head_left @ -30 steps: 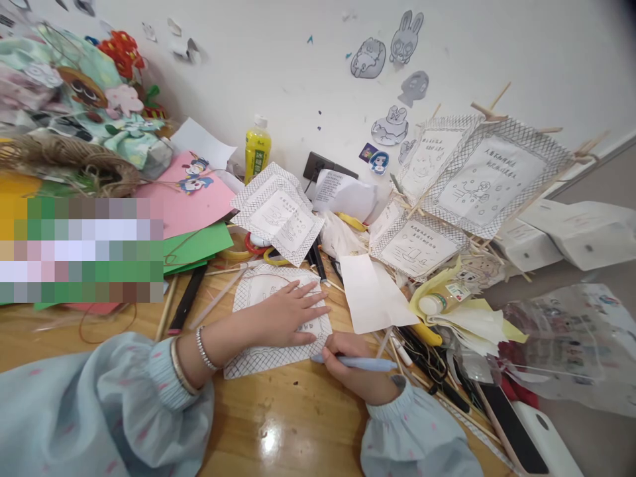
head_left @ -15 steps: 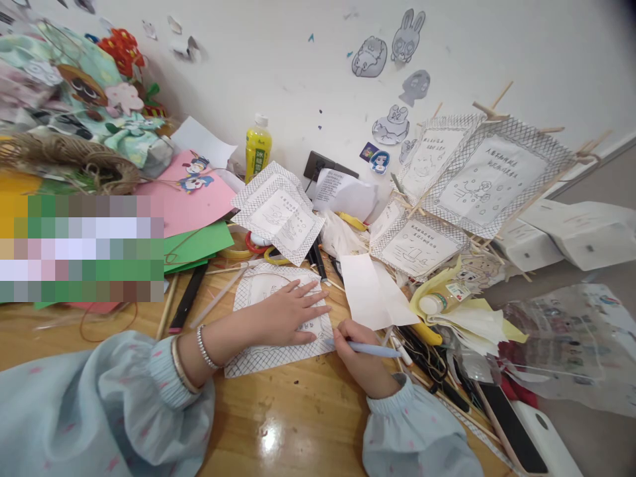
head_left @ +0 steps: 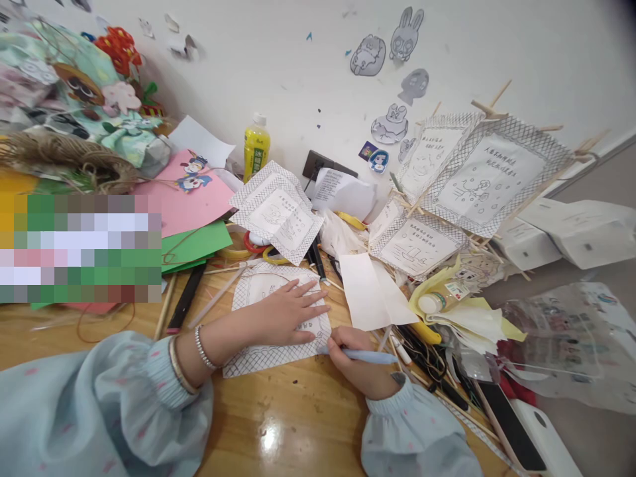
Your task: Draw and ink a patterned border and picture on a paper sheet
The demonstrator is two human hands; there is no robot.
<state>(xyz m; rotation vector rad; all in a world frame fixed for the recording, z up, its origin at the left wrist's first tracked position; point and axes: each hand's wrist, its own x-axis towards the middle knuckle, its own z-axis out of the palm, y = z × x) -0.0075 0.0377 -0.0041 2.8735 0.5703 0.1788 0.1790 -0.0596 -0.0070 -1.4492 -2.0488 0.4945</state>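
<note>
My left hand (head_left: 291, 314) lies flat with fingers spread over a white sheet of paper (head_left: 263, 359) that has a cross-hatched border, writing and a drawing. The palm covers much of the sheet's middle. At the sheet's lower right edge, my right hand (head_left: 354, 361) grips a light blue pen (head_left: 373, 356), its tip touching or just above the border. Beyond the left hand lie more hatched sheets (head_left: 278, 211), resting on scissors (head_left: 256, 242). A folded blank paper (head_left: 373, 291) sits just past the right hand.
A frame of wooden sticks (head_left: 491, 114) with decorated sheets stands at the back right. A yellow-green drink bottle (head_left: 256, 149) is near the wall. Green paper (head_left: 199, 246) and a black marker (head_left: 185, 299) lie left; phones (head_left: 511, 424) and a plastic bag (head_left: 571, 344) lie right.
My right hand and the pen have shifted slightly left and down along the sheet's border. The left hand stays flat on the paper.
</note>
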